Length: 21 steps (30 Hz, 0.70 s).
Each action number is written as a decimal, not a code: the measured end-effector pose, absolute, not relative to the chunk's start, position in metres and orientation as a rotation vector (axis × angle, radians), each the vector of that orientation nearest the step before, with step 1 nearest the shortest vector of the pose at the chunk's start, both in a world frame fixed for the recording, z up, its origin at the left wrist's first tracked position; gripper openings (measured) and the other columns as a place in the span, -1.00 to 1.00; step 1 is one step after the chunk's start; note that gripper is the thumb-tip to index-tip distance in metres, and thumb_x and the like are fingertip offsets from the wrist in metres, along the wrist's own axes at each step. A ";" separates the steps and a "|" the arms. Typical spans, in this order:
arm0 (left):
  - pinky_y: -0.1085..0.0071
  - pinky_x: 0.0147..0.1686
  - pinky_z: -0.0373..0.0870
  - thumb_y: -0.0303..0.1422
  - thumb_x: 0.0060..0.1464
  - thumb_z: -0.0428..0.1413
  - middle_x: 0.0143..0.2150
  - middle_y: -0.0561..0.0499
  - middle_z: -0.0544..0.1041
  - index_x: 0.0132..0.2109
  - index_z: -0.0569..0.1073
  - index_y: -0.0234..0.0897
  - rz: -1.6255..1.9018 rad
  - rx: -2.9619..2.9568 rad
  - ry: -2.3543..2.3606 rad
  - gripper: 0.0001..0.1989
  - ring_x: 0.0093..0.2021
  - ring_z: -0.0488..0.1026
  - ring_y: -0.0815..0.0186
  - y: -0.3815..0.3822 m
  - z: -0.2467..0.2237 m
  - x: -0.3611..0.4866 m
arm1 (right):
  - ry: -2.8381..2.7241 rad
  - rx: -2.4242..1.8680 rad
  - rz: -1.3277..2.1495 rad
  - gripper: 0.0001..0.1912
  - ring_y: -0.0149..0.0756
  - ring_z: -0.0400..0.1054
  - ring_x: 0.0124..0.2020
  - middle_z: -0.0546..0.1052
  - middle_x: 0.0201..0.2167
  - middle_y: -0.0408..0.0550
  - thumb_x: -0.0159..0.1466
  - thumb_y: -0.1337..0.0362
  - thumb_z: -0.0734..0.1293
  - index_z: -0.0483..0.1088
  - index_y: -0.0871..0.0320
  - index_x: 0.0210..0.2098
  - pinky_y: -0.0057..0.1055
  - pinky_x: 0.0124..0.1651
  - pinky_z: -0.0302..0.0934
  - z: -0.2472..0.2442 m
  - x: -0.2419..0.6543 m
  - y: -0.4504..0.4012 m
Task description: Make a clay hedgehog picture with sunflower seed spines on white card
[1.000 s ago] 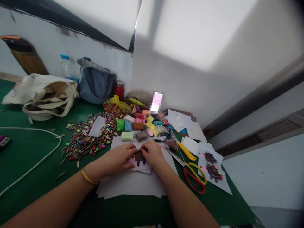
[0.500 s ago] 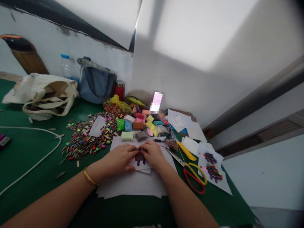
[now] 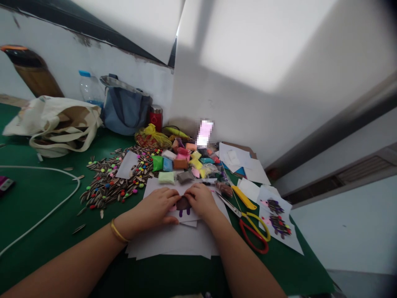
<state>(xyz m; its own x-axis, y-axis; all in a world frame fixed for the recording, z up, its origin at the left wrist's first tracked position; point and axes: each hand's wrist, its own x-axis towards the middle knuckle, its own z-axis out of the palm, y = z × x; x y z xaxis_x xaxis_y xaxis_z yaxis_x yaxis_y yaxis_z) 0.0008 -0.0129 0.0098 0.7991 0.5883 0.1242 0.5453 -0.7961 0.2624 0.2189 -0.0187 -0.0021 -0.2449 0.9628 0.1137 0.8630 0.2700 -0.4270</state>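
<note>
A brown clay shape [image 3: 182,203] with purple legs [image 3: 180,213] and a bit of pink at its left lies on a small white paper [image 3: 194,216]. My left hand [image 3: 159,205] rests over the left side of this paper, fingers stretched out and thumb apart, its fingertips at the clay's left edge. From the other side my right hand [image 3: 201,201] presses bent fingers against the clay's right upper edge. Its thumb is mostly hidden. Larger white sheets [image 3: 173,240] are stacked underneath.
Sunflower seeds mixed with coloured beads [image 3: 105,186] are heaped at the left. Clay packets [image 3: 180,164] lie beyond my hands. Scissors [image 3: 254,231], a yellow cutter [image 3: 244,198] and paper with two seed-covered hedgehogs [image 3: 279,225] are at the right. Bags [image 3: 127,107] stand behind.
My right hand has shifted slightly right along the clay, and more of the brown shape shows between my hands. The left hand has barely moved.
</note>
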 end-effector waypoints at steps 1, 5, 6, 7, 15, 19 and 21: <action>0.16 0.12 0.25 0.02 0.02 0.21 0.13 -0.15 0.45 0.20 0.35 -0.26 0.299 2.771 0.892 -0.31 0.12 0.37 0.03 -0.013 0.010 0.001 | -2.194 -1.644 0.402 -0.83 -0.25 0.33 -0.10 0.53 -0.22 -0.07 0.33 0.29 0.31 0.58 0.07 -0.23 -0.34 -0.01 0.13 -0.002 0.220 -0.019; 0.13 0.12 0.24 0.05 0.03 0.19 0.14 -0.17 0.44 0.25 0.31 -0.27 0.305 2.778 0.932 -0.26 0.13 0.36 0.02 -0.015 0.010 0.004 | -2.207 -1.598 0.415 -0.73 -0.26 0.33 -0.09 0.53 -0.18 -0.06 0.30 0.39 0.26 0.57 0.09 -0.13 -0.34 0.02 0.14 0.000 0.224 -0.023; 0.13 0.12 0.24 0.06 0.04 0.18 0.14 -0.17 0.44 0.25 0.31 -0.26 0.300 2.781 0.936 -0.26 0.13 0.35 0.02 -0.016 0.010 0.004 | -2.221 -1.593 0.418 -0.69 -0.25 0.33 -0.07 0.52 -0.16 -0.05 0.28 0.42 0.25 0.57 0.09 -0.10 -0.34 0.03 0.14 0.000 0.226 -0.024; 0.13 0.11 0.24 0.07 0.04 0.17 0.13 -0.16 0.44 0.24 0.31 -0.25 0.294 2.784 0.940 -0.27 0.13 0.35 0.02 -0.016 0.010 0.005 | -2.238 -1.591 0.422 -0.66 -0.25 0.32 -0.07 0.52 -0.15 -0.04 0.25 0.45 0.24 0.56 0.09 -0.08 -0.33 0.04 0.14 0.001 0.227 -0.024; 0.10 0.10 0.23 0.11 -0.02 0.18 0.11 -0.16 0.42 0.25 0.31 -0.21 0.249 2.811 1.010 -0.22 0.12 0.33 -0.01 -0.020 0.010 0.010 | -2.420 -1.669 0.407 -0.54 -0.18 0.23 0.03 0.45 -0.02 -0.02 0.22 0.44 0.23 0.47 0.03 0.07 -0.28 0.09 0.07 0.019 0.232 -0.035; 0.10 0.10 0.23 0.15 -0.03 0.16 0.11 -0.17 0.41 0.25 0.32 -0.22 0.250 2.818 1.037 -0.20 0.11 0.31 -0.01 -0.024 0.011 0.013 | -2.556 -1.690 0.322 -0.48 -0.12 0.15 0.13 0.39 0.09 0.02 0.25 0.38 0.23 0.33 0.03 0.20 -0.20 0.15 0.00 0.025 0.230 -0.047; 0.10 0.10 0.23 0.16 -0.04 0.16 0.11 -0.17 0.41 0.24 0.32 -0.22 0.259 2.821 1.042 -0.19 0.10 0.31 0.00 -0.025 0.011 0.014 | -2.583 -1.694 0.279 -0.46 -0.09 0.13 0.16 0.36 0.14 0.04 0.27 0.33 0.24 0.26 0.05 0.25 -0.17 0.19 -0.03 0.026 0.228 -0.052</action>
<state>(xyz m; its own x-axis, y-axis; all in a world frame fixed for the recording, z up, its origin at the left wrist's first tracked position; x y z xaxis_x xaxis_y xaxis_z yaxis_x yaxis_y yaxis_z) 0.0142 -0.0248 0.0115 0.7478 0.6534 0.1174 0.6324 -0.7549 0.1737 0.2278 -0.0517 0.0257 -0.4024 0.9132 -0.0648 0.9059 0.3870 -0.1718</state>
